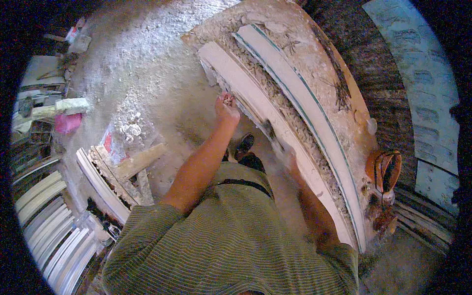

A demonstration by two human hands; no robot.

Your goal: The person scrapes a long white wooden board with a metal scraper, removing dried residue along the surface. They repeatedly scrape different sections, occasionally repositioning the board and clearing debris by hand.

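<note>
My left hand (pixel 227 109) curls closed beside the white strip (pixel 246 84). Rightward, my right hand (pixel 286 156) blurs; its grip I can't tell.

Dusty worktable (pixel 307 59), pale near strip (pixel 309 164), green-edged far strip (pixel 310 112), both lengthwise, crumbly debris (pixel 290 109) between, perhaps plaster.

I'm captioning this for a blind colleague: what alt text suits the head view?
A person's curled left hand and blurred right hand are at the closer of two long pale strips on a rough work surface. More pale strips lie at far left.
</note>
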